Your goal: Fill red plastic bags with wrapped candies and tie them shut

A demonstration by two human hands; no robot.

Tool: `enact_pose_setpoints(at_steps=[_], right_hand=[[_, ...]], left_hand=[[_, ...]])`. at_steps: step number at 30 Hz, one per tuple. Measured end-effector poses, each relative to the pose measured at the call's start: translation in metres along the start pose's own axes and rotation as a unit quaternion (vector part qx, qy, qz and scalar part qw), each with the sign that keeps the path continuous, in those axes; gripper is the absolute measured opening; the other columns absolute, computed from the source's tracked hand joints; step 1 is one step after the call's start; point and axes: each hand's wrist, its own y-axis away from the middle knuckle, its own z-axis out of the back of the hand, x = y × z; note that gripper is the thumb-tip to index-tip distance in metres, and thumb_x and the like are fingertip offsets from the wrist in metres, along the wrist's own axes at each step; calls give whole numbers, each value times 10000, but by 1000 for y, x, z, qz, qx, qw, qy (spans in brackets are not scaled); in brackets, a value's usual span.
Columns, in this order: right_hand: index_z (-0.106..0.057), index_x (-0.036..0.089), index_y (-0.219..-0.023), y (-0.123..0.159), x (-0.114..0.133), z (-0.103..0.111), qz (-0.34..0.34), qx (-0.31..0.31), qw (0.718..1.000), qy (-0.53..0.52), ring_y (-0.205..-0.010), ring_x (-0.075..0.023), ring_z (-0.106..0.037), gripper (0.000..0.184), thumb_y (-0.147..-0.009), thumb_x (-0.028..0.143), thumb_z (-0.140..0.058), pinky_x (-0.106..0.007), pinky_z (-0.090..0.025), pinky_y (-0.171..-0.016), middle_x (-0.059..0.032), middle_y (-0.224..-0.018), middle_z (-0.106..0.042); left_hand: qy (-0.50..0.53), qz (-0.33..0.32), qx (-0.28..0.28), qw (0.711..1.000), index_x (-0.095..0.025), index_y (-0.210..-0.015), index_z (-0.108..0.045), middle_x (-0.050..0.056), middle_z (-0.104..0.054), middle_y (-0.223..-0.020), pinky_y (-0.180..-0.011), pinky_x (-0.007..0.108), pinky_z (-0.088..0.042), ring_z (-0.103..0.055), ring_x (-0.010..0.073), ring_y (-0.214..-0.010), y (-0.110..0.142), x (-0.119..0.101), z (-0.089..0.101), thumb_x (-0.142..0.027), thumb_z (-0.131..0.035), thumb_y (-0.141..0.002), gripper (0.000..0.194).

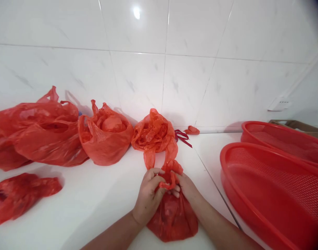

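Observation:
A red plastic bag [174, 220] rests on the white table in front of me, its body filled out and its neck gathered between my hands. My left hand [151, 192] pinches a twisted handle of the bag from the left. On the other side my right hand [186, 185] grips the gathered neck, with part of its fingers hidden behind the plastic. What the bag holds cannot be made out. Just beyond my hands sits another red bag [155, 133], crumpled open, its handles drooping toward me.
Full red bags [106, 139] line the wall at the left, with a large one [49, 135] beside them. A loose red bag [23, 194] lies nearer. Dark red ribbon [183, 137] lies by the wall. Red mesh baskets [242, 166] stand at the right, before a cardboard box [299, 125].

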Motion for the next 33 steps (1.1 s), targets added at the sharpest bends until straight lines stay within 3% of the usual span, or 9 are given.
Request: enact_pose_setpoints(at_steps=[4, 7, 9, 12, 16, 19, 22, 28, 33], right_hand=[[-445, 201, -523, 6, 5, 4, -36, 25, 998, -49, -389, -81, -410, 285, -716, 337, -604, -255, -451, -615, 72, -383, -391], [-474, 189, -521, 10, 8, 8, -77, 102, 987, -93, -520, -112, -502, 375, -756, 470, -559, -254, -448, -683, 22, -457, -451], [-519, 185, -578, 11, 9, 9, -67, 129, 983, -109, -541, -126, -507, 475, -769, 619, -503, -279, -452, -706, 16, -490, -469], [-586, 193, -751, 11, 10, 8, -37, 100, 988, -115, -553, -144, -522, 517, -743, 705, -512, -313, -455, -687, 25, -535, -512], [-580, 212, -930, 11, 12, 11, -1, 90, 994, -61, -725, -154, -617, 362, -664, 365, -773, -302, -456, -732, -4, -826, -648], [-525, 252, -1094, 11, 17, 13, 15, 113, 993, 27, -819, -164, -628, 500, -659, 233, -771, -314, -466, -761, -12, -982, -636], [-494, 261, -1153, 9, 19, 12, 53, 71, 985, 147, -826, -158, -609, 533, -674, 178, -713, -300, -468, -740, -5, -999, -619], [-610, 234, -929, 7, 8, 6, 136, -80, 919, 362, -603, -132, -531, 305, -673, 91, -529, -248, -385, -573, 38, -684, -604], [-629, 252, -849, 10, 4, 7, 150, -153, 866, 451, -635, -162, -550, 155, -748, 197, -524, -269, -358, -588, 9, -733, -659]], left_hand=[[102, 134, -47, 985, -197, -780, -566, 34, -578, -931, -829, 310, -448, -571, 180, -891, -10, 5, 5, -289, -465, -888, 174], [273, 262, -47, 925, -197, -849, -568, 0, -608, -774, -715, 291, -464, -583, 162, -717, -15, 7, 7, -365, -535, -844, 171], [363, 305, -45, 879, -199, -846, -568, -20, -613, -721, -670, 273, -461, -582, 147, -649, -16, 7, 8, -369, -603, -792, 182], [409, 327, -43, 851, -201, -829, -571, -34, -616, -727, -643, 239, -449, -585, 129, -643, -18, 5, 11, -314, -655, -739, 166], [421, 347, -13, 838, -190, -883, -586, -2, -647, -810, -686, 257, -465, -611, 145, -710, -21, 1, 13, -283, -609, -773, 146], [422, 362, -24, 831, -193, -897, -583, 3, -652, -806, -667, 264, -466, -614, 152, -690, -22, 0, 13, -292, -596, -785, 150], [411, 369, -24, 833, -200, -928, -589, 6, -663, -837, -672, 264, -465, -618, 156, -705, -20, -1, 11, -300, -595, -791, 170], [388, 359, 56, 847, -195, -962, -615, 30, -667, -912, -694, 253, -450, -618, 159, -750, -14, -8, 7, -402, -590, -828, 248], [396, 309, 115, 857, -195, -905, -617, 38, -648, -984, -738, 244, -438, -595, 149, -797, -11, -17, 4, -414, -584, -845, 230]])
